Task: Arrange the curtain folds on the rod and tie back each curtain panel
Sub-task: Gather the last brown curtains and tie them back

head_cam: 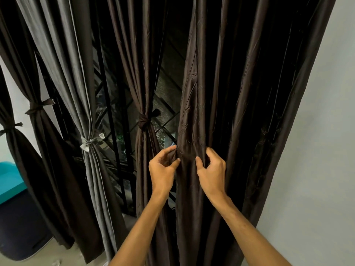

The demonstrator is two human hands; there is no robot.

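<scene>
Fig.: untied brown panel [221, 93] hangs loose centre-right, 1 of 5 curtains. My left hand [163, 167] pinches its left edge; my right hand [211, 171] grips a fold just beside. To the left, 4 tied: 3 brown tied panels [142, 73], 1 grey panel [76, 83]. R edge reaches the wall [317, 150]; narrow gap on L shows the window grille [110, 104].
</scene>
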